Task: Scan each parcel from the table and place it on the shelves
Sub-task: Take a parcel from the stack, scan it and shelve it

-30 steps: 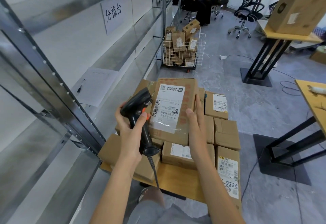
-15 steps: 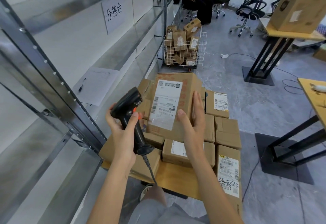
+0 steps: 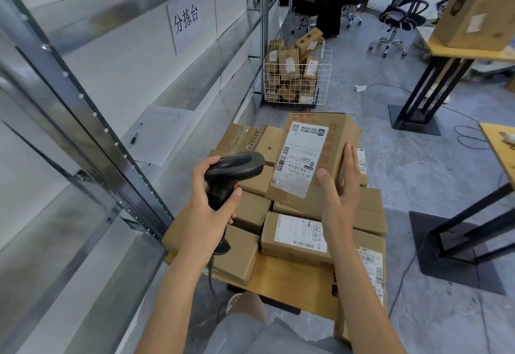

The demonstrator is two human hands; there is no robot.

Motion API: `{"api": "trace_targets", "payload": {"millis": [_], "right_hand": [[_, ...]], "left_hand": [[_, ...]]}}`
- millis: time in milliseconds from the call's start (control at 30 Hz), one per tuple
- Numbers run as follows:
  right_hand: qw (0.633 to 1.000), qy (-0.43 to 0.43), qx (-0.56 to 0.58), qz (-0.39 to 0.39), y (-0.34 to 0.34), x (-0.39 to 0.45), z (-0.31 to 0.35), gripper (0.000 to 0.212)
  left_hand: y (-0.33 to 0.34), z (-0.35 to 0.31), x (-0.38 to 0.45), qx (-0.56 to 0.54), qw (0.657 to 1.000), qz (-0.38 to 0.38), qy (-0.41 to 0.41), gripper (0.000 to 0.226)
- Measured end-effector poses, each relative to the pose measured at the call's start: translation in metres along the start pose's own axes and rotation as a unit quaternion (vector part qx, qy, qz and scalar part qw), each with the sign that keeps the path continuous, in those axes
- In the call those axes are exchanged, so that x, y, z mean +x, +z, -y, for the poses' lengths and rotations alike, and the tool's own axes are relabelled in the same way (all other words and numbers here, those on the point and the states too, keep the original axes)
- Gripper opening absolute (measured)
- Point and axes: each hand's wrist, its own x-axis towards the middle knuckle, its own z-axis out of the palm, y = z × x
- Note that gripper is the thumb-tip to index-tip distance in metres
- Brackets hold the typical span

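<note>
My right hand (image 3: 338, 186) holds a brown cardboard parcel (image 3: 309, 156) tilted up above the pile, thumb on its white label and fingers round its right side. My left hand (image 3: 209, 206) grips the handle of a black barcode scanner (image 3: 231, 172), whose head points right at the parcel's label. Beneath them, several brown parcels (image 3: 295, 234) lie packed on a small wooden table (image 3: 278, 278). The metal shelves (image 3: 92, 136) run along my left side.
A wire basket cart (image 3: 296, 80) full of parcels stands beyond the table by the shelves. A paper sheet and pen (image 3: 161, 133) lie on one shelf. Other tables (image 3: 457, 55) stand to the right, one bearing a large box (image 3: 476, 8). A seated person and office chairs are at the back.
The scanner has turned from upright to pointing sideways at the label and moved a little left. My right hand has tilted the parcel up and to the right, shifting to its right edge.
</note>
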Motion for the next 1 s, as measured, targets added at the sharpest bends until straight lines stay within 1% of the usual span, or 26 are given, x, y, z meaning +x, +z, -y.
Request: {"api": "trace_targets", "payload": {"millis": [67,200,300,400,467,500,567,633,733,800,867,1000], "right_hand": [[0.999,-0.011,-0.031,-0.003,-0.002,0.001,0.001,0.07],[0.993,-0.066,-0.092,-0.041,-0.001,0.0,0.003,0.07],[0.989,-0.09,-0.109,-0.053,0.002,-0.004,0.003,0.07],[0.992,-0.064,-0.102,-0.028,0.001,-0.004,0.004,0.071],[0.995,-0.034,-0.097,0.008,-0.003,0.001,0.008,0.072],[0.995,-0.021,-0.093,0.029,-0.005,0.006,0.012,0.073],[0.994,0.009,-0.077,0.072,-0.009,0.02,0.022,0.075],[0.991,0.026,-0.074,0.112,-0.013,0.036,0.034,0.074],[0.979,0.02,-0.113,0.169,-0.017,0.059,0.049,0.066],[0.971,0.018,-0.145,0.191,-0.016,0.071,0.057,0.063],[0.964,0.014,-0.174,0.201,-0.015,0.08,0.063,0.062],[0.962,0.019,-0.179,0.204,-0.011,0.085,0.07,0.062]], "left_hand": [[-0.001,-0.004,0.001,-0.008,1.0,-0.003,0.007,0.063],[-0.001,-0.009,0.002,-0.037,0.999,-0.012,0.003,0.062],[0.001,-0.008,0.001,-0.043,0.999,-0.009,0.01,0.062],[0.001,-0.003,0.0,-0.015,1.0,-0.002,0.025,0.062],[-0.003,-0.003,0.004,0.033,0.998,0.014,0.043,0.063],[-0.006,-0.004,0.009,0.07,0.995,0.035,0.062,0.064],[-0.018,-0.01,0.022,0.166,0.975,0.095,0.117,0.067],[-0.033,-0.017,0.038,0.252,0.941,0.137,0.177,0.061],[-0.051,-0.022,0.056,0.3,0.906,0.151,0.256,0.059],[-0.057,-0.024,0.063,0.325,0.885,0.153,0.297,0.059],[-0.059,-0.023,0.065,0.334,0.875,0.157,0.315,0.059],[-0.055,-0.018,0.06,0.316,0.882,0.172,0.304,0.066]]}}
